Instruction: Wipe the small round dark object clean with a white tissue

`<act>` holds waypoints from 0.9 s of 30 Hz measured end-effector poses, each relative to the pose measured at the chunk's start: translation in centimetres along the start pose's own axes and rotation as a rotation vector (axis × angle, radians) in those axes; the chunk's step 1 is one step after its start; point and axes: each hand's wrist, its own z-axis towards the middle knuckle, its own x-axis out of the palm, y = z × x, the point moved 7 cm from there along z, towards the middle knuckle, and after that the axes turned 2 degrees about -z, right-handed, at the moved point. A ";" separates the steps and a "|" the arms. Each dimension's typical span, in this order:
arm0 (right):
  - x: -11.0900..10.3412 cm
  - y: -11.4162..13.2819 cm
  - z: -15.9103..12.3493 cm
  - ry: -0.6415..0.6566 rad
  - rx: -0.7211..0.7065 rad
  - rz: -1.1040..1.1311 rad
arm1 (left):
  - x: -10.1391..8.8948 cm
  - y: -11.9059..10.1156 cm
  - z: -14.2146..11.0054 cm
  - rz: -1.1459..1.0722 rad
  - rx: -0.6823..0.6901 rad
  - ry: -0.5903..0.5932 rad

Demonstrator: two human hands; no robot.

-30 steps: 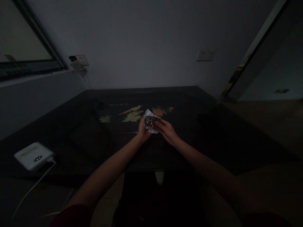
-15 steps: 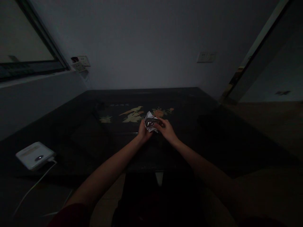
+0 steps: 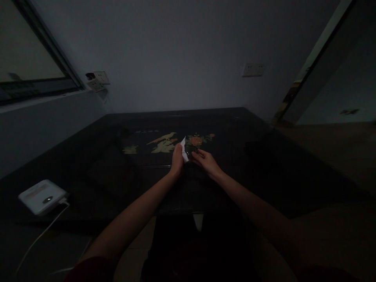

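Note:
In the dim head view, my left hand (image 3: 176,158) is closed on a crumpled white paper sheet (image 3: 184,150), perhaps a tissue, which stands up along its inner side. My right hand (image 3: 205,161) pinches a small dark glossy object (image 3: 190,152) between thumb and fingers. That object lies against the paper, between both hands; its kind is too dark to make out. Both hands are over the middle of a dark table (image 3: 152,184), just in front of its painted bird (image 3: 163,143) and flower (image 3: 196,140).
On the table's left edge sits a white box-shaped device (image 3: 42,197) with a white cable (image 3: 41,235) hanging down. Wall sockets (image 3: 252,70) are behind the table, with a plugged-in adapter (image 3: 95,84) at the left. A window (image 3: 29,51) is on the left wall.
The paper was spread around the dark object; now it stands narrow beside my left hand. More of the object is off the paper, toward my right hand. The view has shifted slightly.

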 end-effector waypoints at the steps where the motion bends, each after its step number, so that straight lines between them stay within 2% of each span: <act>1: 0.2 -0.1 -0.1 0.021 0.009 0.009 | 0.2 -0.5 -0.3 0.051 0.039 0.014; 4: 0.5 0.0 -0.5 0.032 0.026 0.024 | 0.8 -1.6 -1.1 0.166 0.084 0.056; 8: 0.3 0.2 -0.7 0.007 0.032 0.036 | 1.8 -2.6 -1.9 0.199 0.129 0.091; 15: 0.0 -0.1 -0.3 0.012 0.014 0.065 | 2.2 -2.7 -2.1 0.185 0.119 0.134; 19: -0.2 -0.4 0.0 0.011 0.044 0.112 | 1.6 -2.1 -1.2 0.174 0.075 0.121; 23: -0.2 -0.2 0.0 0.033 0.051 0.150 | 0.5 -0.9 0.2 0.083 0.017 0.054; 27: -0.2 -0.1 0.0 0.048 0.053 0.190 | 0.5 1.2 1.0 -0.132 -0.183 0.037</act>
